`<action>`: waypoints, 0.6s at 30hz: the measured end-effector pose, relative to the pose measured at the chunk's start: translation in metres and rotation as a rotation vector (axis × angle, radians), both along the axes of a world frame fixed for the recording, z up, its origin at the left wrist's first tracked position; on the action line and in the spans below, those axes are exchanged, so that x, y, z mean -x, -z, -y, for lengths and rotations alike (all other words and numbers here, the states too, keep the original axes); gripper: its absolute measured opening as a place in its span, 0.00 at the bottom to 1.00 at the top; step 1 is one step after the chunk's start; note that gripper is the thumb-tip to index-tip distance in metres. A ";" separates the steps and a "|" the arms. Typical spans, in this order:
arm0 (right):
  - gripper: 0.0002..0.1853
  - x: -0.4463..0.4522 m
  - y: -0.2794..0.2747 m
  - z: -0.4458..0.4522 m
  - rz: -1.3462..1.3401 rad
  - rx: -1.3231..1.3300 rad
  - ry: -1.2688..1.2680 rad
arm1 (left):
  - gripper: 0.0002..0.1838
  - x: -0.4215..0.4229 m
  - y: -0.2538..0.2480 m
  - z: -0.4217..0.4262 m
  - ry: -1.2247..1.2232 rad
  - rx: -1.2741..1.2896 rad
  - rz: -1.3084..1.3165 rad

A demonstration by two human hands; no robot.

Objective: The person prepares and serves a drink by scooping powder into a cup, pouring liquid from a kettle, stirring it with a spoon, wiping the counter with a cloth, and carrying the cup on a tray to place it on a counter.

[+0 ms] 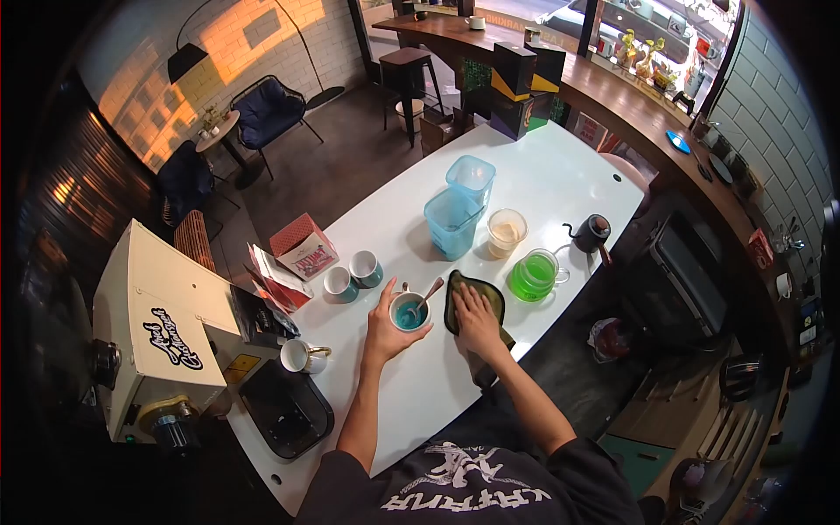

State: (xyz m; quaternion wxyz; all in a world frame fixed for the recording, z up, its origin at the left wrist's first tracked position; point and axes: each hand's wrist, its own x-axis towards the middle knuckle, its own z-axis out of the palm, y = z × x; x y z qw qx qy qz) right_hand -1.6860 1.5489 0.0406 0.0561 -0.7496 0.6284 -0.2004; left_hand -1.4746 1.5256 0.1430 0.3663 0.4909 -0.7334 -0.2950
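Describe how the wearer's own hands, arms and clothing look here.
The left hand and right hand are bare, without gloves. The forearms are uncovered too, with no watch or bracelet visible. The short sleeves belong to a dark, near-black T-shirt with a white print on the front: an emblem and large lettering.

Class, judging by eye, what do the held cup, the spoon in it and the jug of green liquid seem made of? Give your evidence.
Cup: probably glazed ceramic, from its smooth, pale rim.

Spoon: likely shiny metal, from the glint along its handle.

Jug: clear and glossy; the green shows through its wall. Glass seems likely, though clear plastic cannot be ruled out.
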 end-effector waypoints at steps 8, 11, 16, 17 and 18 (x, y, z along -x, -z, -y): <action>0.26 0.026 -0.012 -0.053 0.008 -0.053 0.136 | 0.57 0.007 0.012 -0.013 -0.006 0.003 -0.041; 0.28 0.018 -0.013 -0.073 0.035 -0.084 0.092 | 0.56 0.008 0.013 -0.017 -0.017 -0.002 -0.055; 0.34 -0.012 -0.016 -0.075 0.144 -0.102 -0.091 | 0.56 0.007 0.029 -0.016 -0.025 0.076 -0.053; 0.33 -0.012 -0.027 -0.070 0.116 -0.145 -0.121 | 0.56 0.007 0.033 -0.017 -0.045 0.082 -0.068; 0.33 -0.012 -0.024 -0.062 0.114 -0.147 -0.117 | 0.56 0.007 0.033 -0.019 -0.041 0.080 -0.071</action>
